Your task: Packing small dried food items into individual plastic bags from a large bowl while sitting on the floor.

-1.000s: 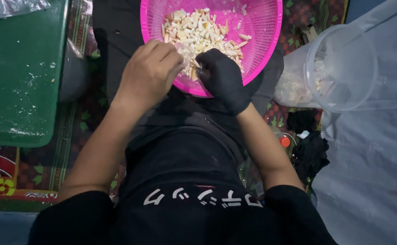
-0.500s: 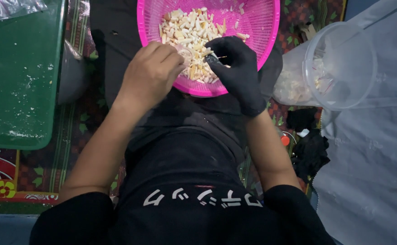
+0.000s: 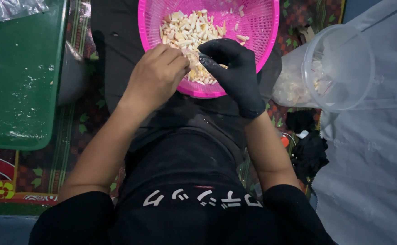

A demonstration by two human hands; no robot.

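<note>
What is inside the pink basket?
The pink basket holds a heap of pale cut pieces. The bare left hand and black-gloved right hand cover its near part, hiding what lies there.

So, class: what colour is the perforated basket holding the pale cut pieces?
Bright pink. The basket shows best in the head view, the only one given.

One pink basket (image 3: 257, 41) is sitting ahead, one clear plastic jug (image 3: 339, 68) lying right of it, one green board (image 3: 19, 77) lying left; two hands (image 3: 157, 75) are meeting at it.
</note>
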